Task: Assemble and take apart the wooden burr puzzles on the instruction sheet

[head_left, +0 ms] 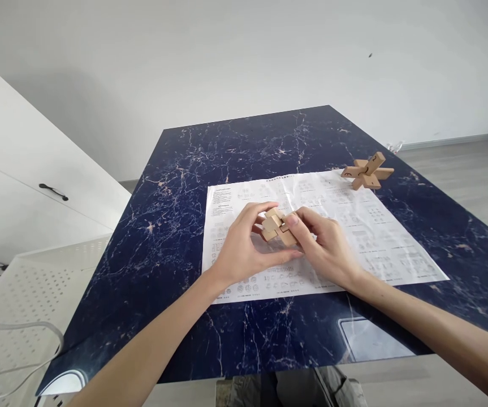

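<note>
Between my two hands is a light wooden interlocking puzzle (273, 223), made of short blocks fitted across one another. My left hand (246, 243) curves round its left side, fingers behind and thumb stretched along below. On the right, my right hand (322, 240) grips the puzzle, its thumb pressed on the top near a small dark gap. Parts of the puzzle are covered by the fingers. Both hands are over a printed instruction sheet (366, 249) with rows of small diagrams.
A second wooden puzzle (367, 171), with numbered bars crossing, stands at the sheet's far right corner. Under everything lies a dark blue marbled table (176, 186). A white cabinet (35, 164) and a perforated white surface with a cable (52, 328) are at the left.
</note>
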Demonstrator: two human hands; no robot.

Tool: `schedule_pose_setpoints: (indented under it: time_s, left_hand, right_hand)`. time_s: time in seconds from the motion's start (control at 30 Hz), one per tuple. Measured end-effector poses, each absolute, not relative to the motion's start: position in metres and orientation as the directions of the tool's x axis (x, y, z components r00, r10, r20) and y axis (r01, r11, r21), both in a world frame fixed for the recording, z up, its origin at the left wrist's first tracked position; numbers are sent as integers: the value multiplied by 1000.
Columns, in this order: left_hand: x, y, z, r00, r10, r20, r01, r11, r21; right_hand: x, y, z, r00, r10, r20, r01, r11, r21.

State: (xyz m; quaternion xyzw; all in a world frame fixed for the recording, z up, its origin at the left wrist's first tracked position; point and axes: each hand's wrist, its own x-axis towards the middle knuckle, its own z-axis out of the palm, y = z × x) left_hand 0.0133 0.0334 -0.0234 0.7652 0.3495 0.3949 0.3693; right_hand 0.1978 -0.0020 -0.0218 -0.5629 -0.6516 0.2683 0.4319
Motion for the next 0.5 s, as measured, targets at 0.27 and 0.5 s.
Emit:
schedule_pose_setpoints:
  time_s: [0.27, 0.5]
  left_hand:
    - [11, 37, -24, 423, 847, 323, 157, -420, 894]
    - [8, 44, -22, 520, 816, 252, -111, -228, 967]
  right_hand:
    - [203, 0, -26, -9, 964, 266, 376, 250, -892]
    - [209, 11, -26, 21, 950, 313, 386, 281, -879]
